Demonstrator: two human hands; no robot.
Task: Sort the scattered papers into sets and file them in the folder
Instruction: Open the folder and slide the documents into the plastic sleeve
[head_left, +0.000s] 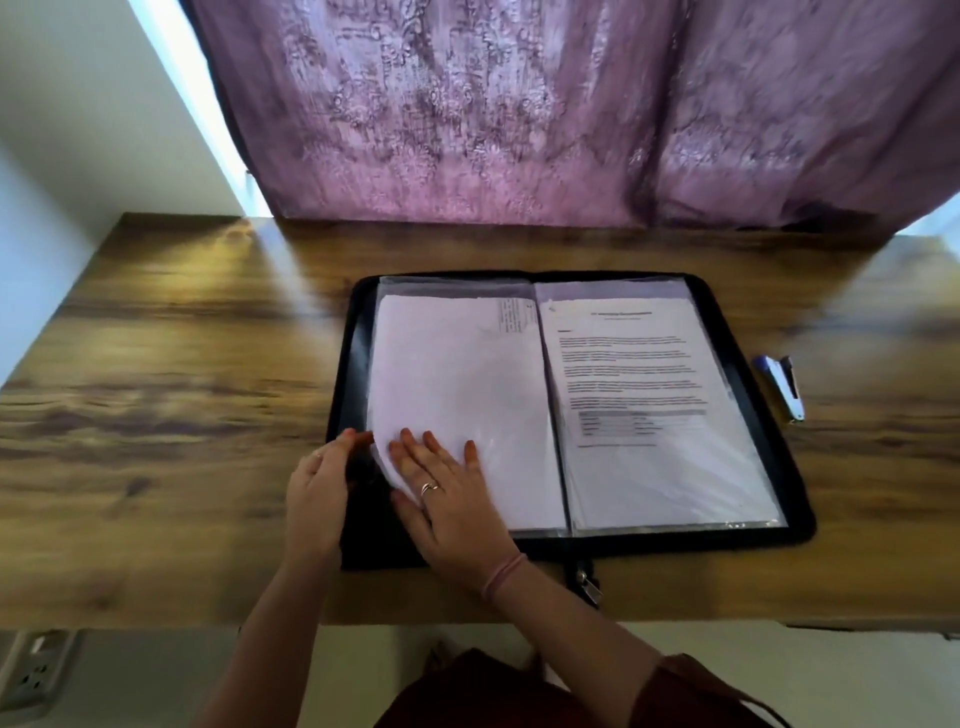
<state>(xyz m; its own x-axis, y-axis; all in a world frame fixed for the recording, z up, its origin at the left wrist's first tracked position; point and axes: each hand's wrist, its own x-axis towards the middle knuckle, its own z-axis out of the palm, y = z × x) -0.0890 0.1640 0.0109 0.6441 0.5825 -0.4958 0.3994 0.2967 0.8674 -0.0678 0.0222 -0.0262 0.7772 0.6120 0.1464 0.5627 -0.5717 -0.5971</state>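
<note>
Black folder (779, 436) holds two paper sets; right hand (447, 493) flat, left hand (319, 488) pinching sleeve edge.

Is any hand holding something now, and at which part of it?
The left hand pinches the clear plastic sleeve at its near-left corner; the right hand only presses flat on it.
</note>
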